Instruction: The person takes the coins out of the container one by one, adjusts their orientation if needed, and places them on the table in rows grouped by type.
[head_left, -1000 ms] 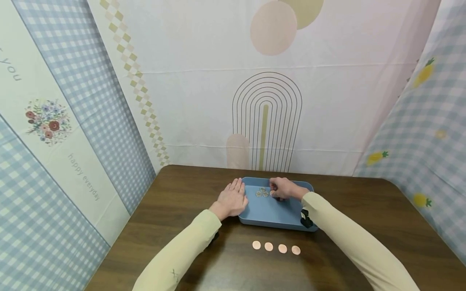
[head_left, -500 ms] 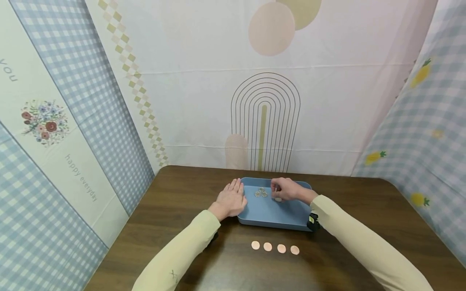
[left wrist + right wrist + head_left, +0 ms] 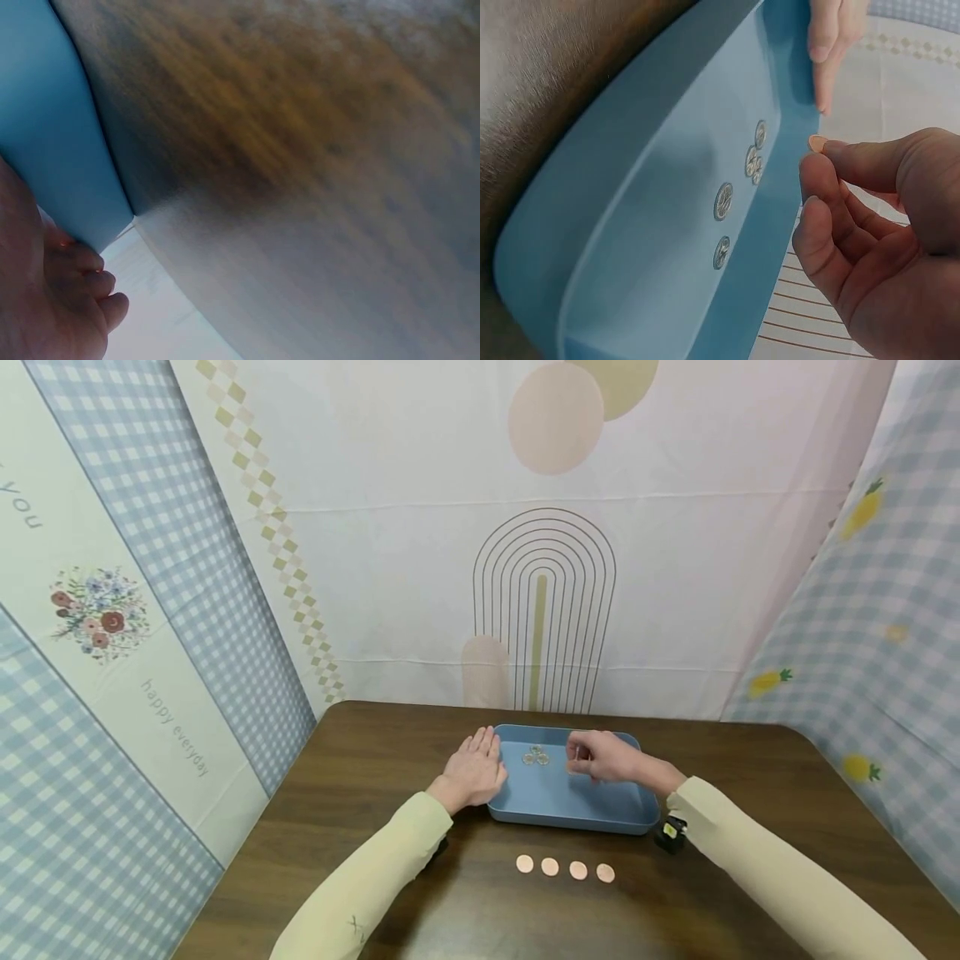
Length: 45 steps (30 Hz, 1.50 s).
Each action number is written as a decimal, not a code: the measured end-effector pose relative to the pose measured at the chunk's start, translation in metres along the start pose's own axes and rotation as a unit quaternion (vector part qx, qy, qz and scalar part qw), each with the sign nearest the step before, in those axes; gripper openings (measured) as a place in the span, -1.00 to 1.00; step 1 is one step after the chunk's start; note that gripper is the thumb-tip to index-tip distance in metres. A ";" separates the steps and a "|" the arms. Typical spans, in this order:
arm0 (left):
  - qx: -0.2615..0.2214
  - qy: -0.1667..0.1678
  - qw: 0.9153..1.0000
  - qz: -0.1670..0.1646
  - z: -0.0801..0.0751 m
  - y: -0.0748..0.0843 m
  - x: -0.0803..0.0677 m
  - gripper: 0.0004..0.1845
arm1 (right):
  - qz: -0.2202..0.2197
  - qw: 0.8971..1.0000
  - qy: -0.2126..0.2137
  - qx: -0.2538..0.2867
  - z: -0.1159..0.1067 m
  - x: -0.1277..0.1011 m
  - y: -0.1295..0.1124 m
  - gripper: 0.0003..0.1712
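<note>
Blue tray [image 3: 570, 814] on brown desk [image 3: 375, 760], silver coins [image 3: 536, 756] lying loose inside at far end. Left hand [image 3: 474, 770] flat, fingers straight, resting on desk against tray's left wall. Right hand [image 3: 596, 756] raised over tray, fingers curled, thumb and fingertips [image 3: 815, 161] pinched together; whether coin sits between them, cannot tell. Four copper coins [image 3: 564, 868] in row on desk, near tray's front wall.

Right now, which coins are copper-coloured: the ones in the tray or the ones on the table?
The four coins in a row on the brown table are copper-coloured; those inside the blue tray are silvery.
</note>
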State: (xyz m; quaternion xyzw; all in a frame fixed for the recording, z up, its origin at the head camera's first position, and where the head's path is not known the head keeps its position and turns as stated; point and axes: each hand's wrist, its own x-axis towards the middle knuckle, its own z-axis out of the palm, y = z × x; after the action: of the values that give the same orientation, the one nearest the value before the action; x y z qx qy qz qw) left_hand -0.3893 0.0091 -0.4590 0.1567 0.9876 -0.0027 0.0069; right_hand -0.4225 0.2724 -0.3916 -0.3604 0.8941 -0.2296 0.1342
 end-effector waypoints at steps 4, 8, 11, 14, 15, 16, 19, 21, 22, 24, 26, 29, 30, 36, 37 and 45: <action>0.001 0.000 1.000 0.001 0.000 -0.001 -0.001 -0.32 | -0.003 1.000 -0.001 0.006 0.000 -0.012 -0.005 -0.91; 0.003 -0.001 1.000 0.002 0.002 -0.001 -0.003 -0.32 | -0.009 1.000 -0.005 0.016 0.001 -0.025 -0.008 -0.91; 0.002 0.000 1.000 0.004 0.002 -0.001 -0.005 -0.32 | -0.022 1.000 -0.004 0.021 0.002 -0.034 -0.009 -0.91; -0.002 -0.002 1.000 0.005 0.002 -0.002 -0.006 -0.33 | -0.028 0.999 -0.005 0.033 0.004 -0.044 -0.010 -0.90; -0.003 -0.002 1.000 0.006 0.002 -0.002 -0.006 -0.33 | -0.029 0.999 -0.006 0.039 0.004 -0.047 -0.010 -0.90; -0.005 0.000 1.000 0.007 0.002 -0.002 -0.007 -0.33 | -0.028 0.999 -0.007 0.044 0.005 -0.050 -0.010 -0.89; -0.007 0.000 1.000 0.010 0.001 -0.002 -0.008 -0.33 | -0.020 0.998 -0.008 0.054 0.005 -0.059 -0.011 -0.87; -0.006 0.001 1.000 0.011 0.000 -0.002 -0.009 -0.33 | -0.016 0.998 -0.006 0.055 0.006 -0.064 -0.012 -0.85; -0.005 0.002 1.000 0.012 0.000 -0.003 -0.009 -0.33 | -0.014 0.998 -0.006 0.056 0.006 -0.066 -0.013 -0.84; -0.003 0.001 1.000 0.012 -0.001 -0.003 -0.010 -0.33 | -0.010 0.998 -0.005 0.060 0.007 -0.072 -0.014 -0.84; 0.000 0.001 1.000 0.012 -0.001 -0.003 -0.010 -0.33 | -0.006 0.998 -0.005 0.065 0.009 -0.077 -0.014 -0.84; 0.001 -0.001 1.000 0.012 -0.001 -0.003 -0.010 -0.33 | 0.001 0.997 -0.010 0.076 0.013 -0.086 -0.014 -0.84; 0.001 -0.001 1.000 0.012 -0.001 -0.003 -0.010 -0.33 | 0.002 0.997 -0.011 0.077 0.014 -0.089 -0.014 -0.84; 0.005 0.000 1.000 0.012 0.000 -0.003 -0.010 -0.33 | 0.006 0.995 -0.024 0.097 0.022 -0.102 -0.011 -0.82; 0.006 0.000 1.000 0.013 0.000 -0.003 -0.010 -0.33 | 0.009 0.995 -0.029 0.100 0.024 -0.104 -0.010 -0.82; 0.007 -0.004 1.000 0.002 -0.002 -0.001 -0.002 -0.33 | 0.011 0.990 -0.060 0.126 0.029 -0.113 0.006 -0.79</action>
State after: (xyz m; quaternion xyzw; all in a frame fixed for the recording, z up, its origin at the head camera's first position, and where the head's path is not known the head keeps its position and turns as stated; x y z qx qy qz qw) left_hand -0.3875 0.0079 -0.4569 0.1590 0.9872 -0.0105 0.0100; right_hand -0.3351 0.3471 -0.4109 -0.3442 0.8521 -0.3171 0.2342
